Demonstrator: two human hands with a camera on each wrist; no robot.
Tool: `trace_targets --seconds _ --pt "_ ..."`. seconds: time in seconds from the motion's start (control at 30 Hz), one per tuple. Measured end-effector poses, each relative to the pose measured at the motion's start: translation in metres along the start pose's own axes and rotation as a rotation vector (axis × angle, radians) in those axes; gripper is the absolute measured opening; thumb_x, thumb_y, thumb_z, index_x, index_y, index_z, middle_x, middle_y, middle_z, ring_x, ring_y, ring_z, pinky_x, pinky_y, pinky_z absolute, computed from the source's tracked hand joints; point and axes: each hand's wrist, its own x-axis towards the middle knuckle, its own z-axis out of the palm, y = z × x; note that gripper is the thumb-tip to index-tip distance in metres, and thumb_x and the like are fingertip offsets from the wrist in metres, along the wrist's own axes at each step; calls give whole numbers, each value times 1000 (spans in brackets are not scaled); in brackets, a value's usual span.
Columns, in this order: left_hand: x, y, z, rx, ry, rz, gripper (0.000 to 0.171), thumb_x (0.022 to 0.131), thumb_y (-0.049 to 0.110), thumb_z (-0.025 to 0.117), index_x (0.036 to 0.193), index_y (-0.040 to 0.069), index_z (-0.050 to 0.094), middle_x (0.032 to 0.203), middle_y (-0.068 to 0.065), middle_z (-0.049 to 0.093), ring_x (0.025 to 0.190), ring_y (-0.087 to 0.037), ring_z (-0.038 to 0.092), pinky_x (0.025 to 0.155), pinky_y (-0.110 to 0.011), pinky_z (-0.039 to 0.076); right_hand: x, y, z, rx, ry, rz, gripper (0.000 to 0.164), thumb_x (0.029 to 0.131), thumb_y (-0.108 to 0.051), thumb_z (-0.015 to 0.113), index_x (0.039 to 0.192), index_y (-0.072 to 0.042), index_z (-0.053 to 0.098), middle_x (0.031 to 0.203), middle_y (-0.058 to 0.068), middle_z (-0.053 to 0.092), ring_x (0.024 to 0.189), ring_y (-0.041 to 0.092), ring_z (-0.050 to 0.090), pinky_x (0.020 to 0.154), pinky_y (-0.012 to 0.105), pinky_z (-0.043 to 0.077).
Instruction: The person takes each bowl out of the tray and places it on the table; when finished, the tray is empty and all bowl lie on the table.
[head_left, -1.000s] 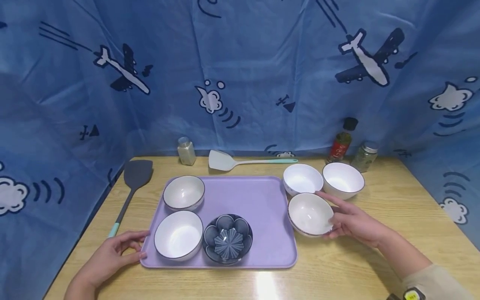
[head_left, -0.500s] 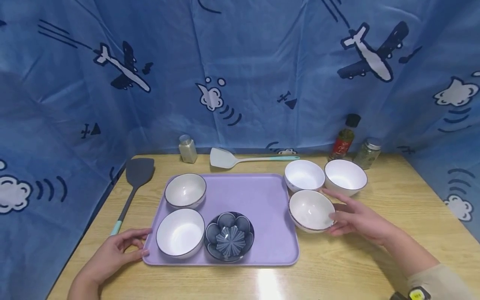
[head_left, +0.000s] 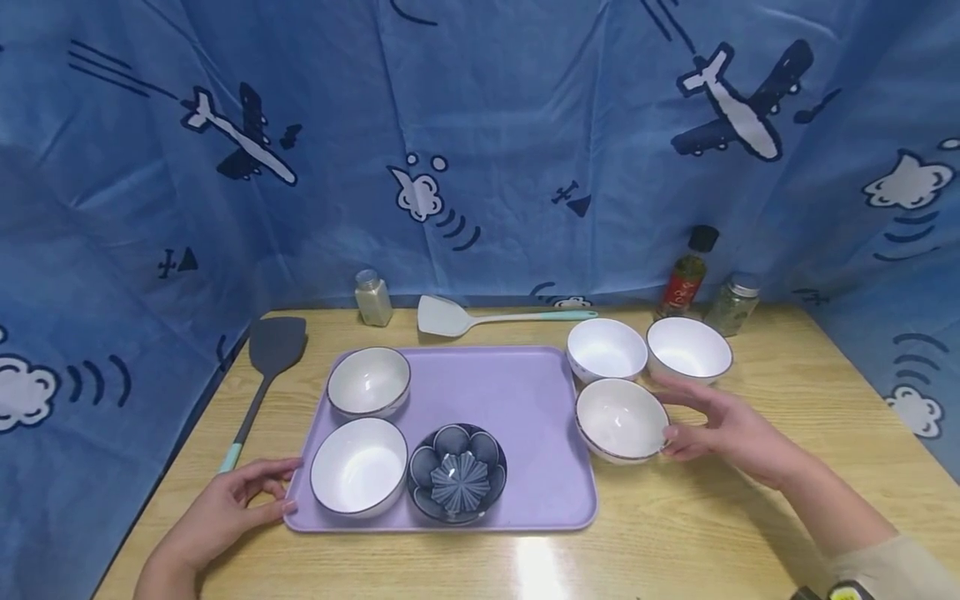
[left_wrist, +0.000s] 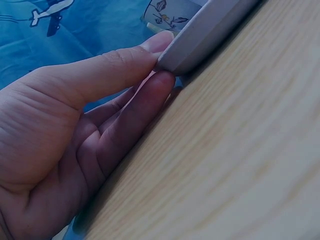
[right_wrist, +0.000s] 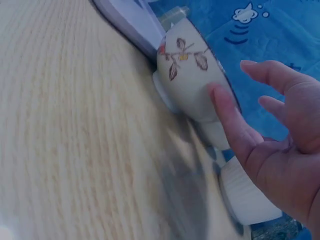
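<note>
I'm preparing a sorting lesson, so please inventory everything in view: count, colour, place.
Tray: 1, purple, table's middle
Left-side bowls: 2, white, tray's left
Flower-patterned bowl: 1, dark blue, tray's front
Right-side bowls: 3, white, along and beyond tray's right edge
Dark spatula: 1, grey, mint handle, left of tray
Light spatula: 1, white, mint handle, behind tray
Small jar: 1, pale, back left
Bottle: 1, red label, black cap, back right
Silver-lidded jar: 1, greenish, beside bottle
Table: 1, light wood, underneath
Backdrop: 1, blue, plane-printed, behind and at sides
Sleeve: 1, beige, lower right
Left hand: 1, bare, pinching tray's left edge
Right hand: 1, bare, at nearest right-side bowl
</note>
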Motion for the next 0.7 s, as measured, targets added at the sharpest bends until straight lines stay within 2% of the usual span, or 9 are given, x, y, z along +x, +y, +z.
trace_targets --seconds 0.17,0.27,0.4,0.5,0.7 --pt "-2 -1 0 -14 3 9 57 84 20 81 135 4 60 113 -6 66 95 -7 64 86 -10 46 -1 -8 4 -78 51 -52 71 94 -5 66 155 -6 31 139 -12 55 86 34 74 76 45 60" --pt "-2 -2 0 -14 2 25 57 84 19 80 135 3 60 113 -4 66 94 -7 64 85 -10 46 -1 -13 7 -73 58 -90 68 94 -2 65 154 -2 31 139 -12 55 86 31 74 76 46 59" --pt "-1 -3 0 -15 3 32 57 84 19 81 135 3 60 116 -1 65 93 -8 64 85 -10 46 2 -19 15 -40 25 -130 67 94 2 63 153 -1 32 142 -2 56 87 24 74 77 44 60" --pt "-1 -3 0 -16 2 24 57 84 21 81 135 4 60 119 -2 65 94 -8 64 85 -10 46 4 -25 24 -24 -7 -146 66 94 3 63 153 -1 33 143 2 56 87 24 73 77 43 60" --pt "-1 -2 0 -12 0 15 58 84 22 81 135 5 60 122 -2 64 94 -8 64 85 -10 46 9 -33 44 53 -114 -170 66 93 6 60 152 3 31 143 0 55 90 24 73 81 45 59"
